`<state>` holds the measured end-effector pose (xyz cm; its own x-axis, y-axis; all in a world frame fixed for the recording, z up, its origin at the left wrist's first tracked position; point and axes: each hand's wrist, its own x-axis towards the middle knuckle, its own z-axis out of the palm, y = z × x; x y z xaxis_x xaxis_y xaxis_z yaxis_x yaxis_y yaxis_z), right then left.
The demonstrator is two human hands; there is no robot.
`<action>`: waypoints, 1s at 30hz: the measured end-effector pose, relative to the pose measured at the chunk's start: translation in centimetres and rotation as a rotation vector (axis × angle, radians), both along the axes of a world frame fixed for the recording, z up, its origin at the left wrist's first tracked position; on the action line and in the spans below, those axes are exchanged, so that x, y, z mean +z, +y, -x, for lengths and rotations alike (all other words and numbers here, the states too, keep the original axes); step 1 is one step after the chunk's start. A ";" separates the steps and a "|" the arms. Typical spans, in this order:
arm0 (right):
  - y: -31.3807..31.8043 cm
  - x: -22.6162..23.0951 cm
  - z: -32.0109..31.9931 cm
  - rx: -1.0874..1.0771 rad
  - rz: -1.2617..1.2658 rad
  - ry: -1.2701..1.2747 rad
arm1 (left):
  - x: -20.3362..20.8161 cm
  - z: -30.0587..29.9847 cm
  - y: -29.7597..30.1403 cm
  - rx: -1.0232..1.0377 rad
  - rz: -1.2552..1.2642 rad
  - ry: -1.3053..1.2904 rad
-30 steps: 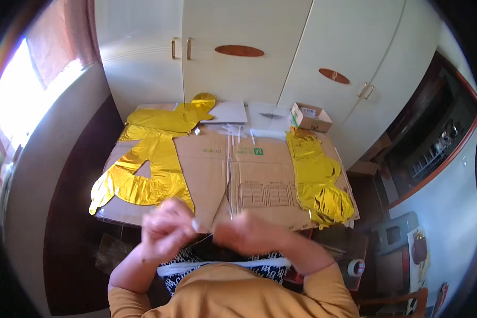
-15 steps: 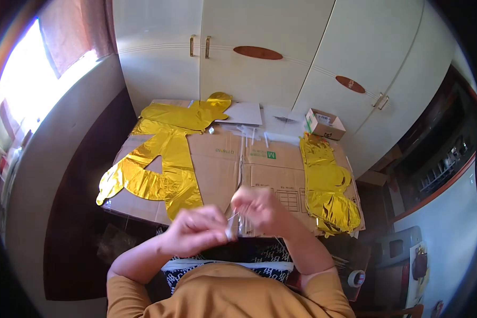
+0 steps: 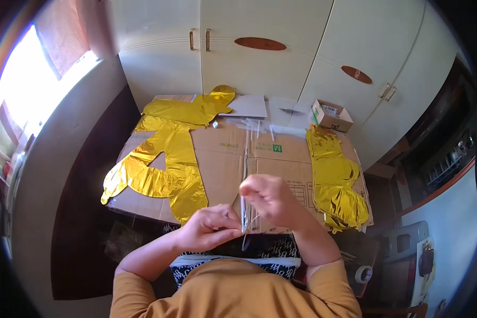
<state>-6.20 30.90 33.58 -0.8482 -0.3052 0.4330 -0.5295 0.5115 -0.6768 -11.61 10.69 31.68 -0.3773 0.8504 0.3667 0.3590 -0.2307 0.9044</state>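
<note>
In front of my body, just over the near edge of the cardboard, my two hands work close together. A thin whitish straw (image 3: 243,213) runs nearly upright between them. My left hand (image 3: 211,228) pinches its lower end between thumb and fingers. Higher and to the right, my right hand (image 3: 266,198) has its fingers closed at the upper end. A fine thread-like line shows beside the straw, too faint to make out. A flat gold foil balloon shaped like a letter (image 3: 183,153) lies to the left, and another folded gold foil balloon (image 3: 331,172) to the right.
Flattened cardboard (image 3: 222,164) covers the table. Several loose white straws (image 3: 272,132) and clear plastic lie toward its far side, near a white sheet (image 3: 249,106). An open small box (image 3: 332,115) stands back right, before white cabinets (image 3: 259,74). A tape roll (image 3: 363,274) sits lower right.
My right hand has risen and moved slightly right, away from the left hand. The straw now shows at greater length between them. The whole view has shifted a little.
</note>
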 end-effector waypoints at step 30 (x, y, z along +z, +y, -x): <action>0.2 -1.9 1.2 0.086 0.349 -0.232 | -2.3 1.6 0.8 0.088 -0.050 -0.085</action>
<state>-7.37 31.10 31.66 -0.9131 -0.2481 0.3235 -0.3735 0.1911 -0.9077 -13.19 11.52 29.43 -0.4813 0.7940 0.3715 0.3021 -0.2476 0.9206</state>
